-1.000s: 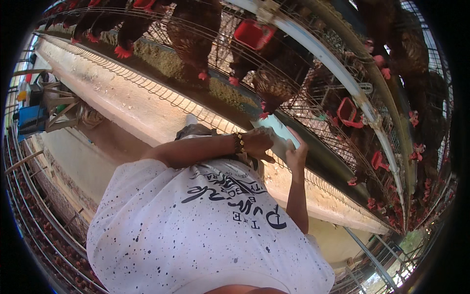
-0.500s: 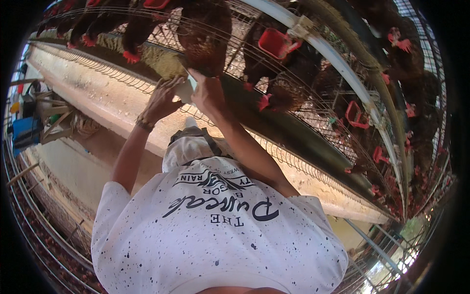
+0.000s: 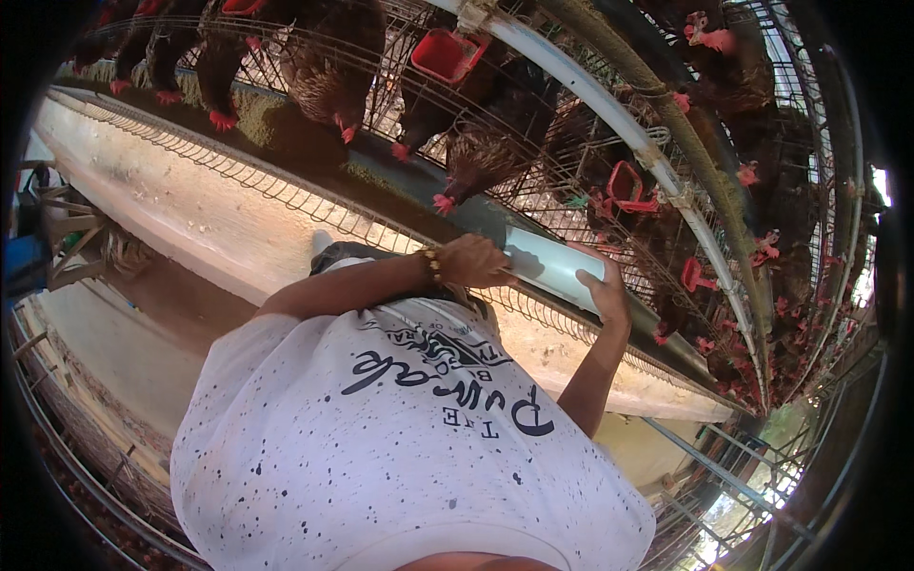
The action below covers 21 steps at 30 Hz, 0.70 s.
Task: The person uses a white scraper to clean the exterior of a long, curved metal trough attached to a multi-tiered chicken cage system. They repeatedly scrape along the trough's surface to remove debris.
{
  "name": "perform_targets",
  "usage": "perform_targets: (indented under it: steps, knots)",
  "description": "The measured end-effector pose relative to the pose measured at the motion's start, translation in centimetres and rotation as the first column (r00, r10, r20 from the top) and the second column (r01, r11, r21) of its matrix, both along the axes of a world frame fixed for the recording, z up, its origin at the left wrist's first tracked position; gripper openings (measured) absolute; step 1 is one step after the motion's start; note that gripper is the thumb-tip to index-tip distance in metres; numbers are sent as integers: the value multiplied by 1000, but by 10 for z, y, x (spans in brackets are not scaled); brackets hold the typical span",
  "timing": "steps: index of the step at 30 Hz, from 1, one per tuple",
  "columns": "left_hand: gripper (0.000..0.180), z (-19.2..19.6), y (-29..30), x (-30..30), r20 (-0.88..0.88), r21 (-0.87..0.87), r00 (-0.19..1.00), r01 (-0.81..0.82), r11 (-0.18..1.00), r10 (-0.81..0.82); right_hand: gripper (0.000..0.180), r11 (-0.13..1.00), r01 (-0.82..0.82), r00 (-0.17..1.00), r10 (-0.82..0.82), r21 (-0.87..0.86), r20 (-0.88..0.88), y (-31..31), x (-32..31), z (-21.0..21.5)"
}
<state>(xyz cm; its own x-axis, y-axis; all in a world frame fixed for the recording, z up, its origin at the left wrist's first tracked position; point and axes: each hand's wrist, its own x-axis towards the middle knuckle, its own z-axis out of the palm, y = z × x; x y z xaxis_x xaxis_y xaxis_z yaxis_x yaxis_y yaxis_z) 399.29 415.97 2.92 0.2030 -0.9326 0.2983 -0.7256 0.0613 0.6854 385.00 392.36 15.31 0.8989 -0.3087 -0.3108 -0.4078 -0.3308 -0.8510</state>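
Both my hands are at a pale, smooth, slightly curved panel (image 3: 554, 264) lying lengthwise over the feed trough (image 3: 367, 195). My left hand (image 3: 473, 261), with a beaded bracelet at the wrist, is closed at the panel's left end; its fingertips are partly hidden. At the other end, my right hand (image 3: 607, 285) grips the panel with the thumb over its face and the fingers behind the far edge. Brown feed (image 3: 259, 122) lies along the trough to the left. A brown hen (image 3: 476, 157) lowers its head towards the trough just beyond my left hand.
Wire cages with several hens run along the far side. Red cups (image 3: 446, 57) hang on them beneath a white pipe (image 3: 581, 81). A wire guard (image 3: 314, 202) edges the trough above a pale ledge (image 3: 171, 186). A blue container (image 3: 24, 262) stands at far left.
Both hands and the panel have shifted right along the trough, away from the feed heap. The panel now lies lengthwise, its broad face showing, and my hands are farther apart. The view has shifted too.
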Motion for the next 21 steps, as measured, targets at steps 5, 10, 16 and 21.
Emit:
perform_targets:
  steps: [5, 10, 16, 21]
  knots:
    - [46, -49, -25, -26, 277, -91, 940, -183, 979, 201, 47, 926, 253, 949, -181, 281, -258, 4, 7, -47]
    - [52, -65, 57, 33, 546, -481, 649, -276, 832, 530, 43, 892, 333, 911, -220, 307, -349, 65, 73, -65]
    - [56, -42, 187, 144, 615, -478, 489, -393, 786, 618, 46, 882, 366, 923, -303, 295, -239, 193, 177, -95]
    - [35, 14, 294, 239, 47, 207, 923, -383, 900, 381, 33, 972, 221, 934, -187, -78, 306, 318, 263, -161]
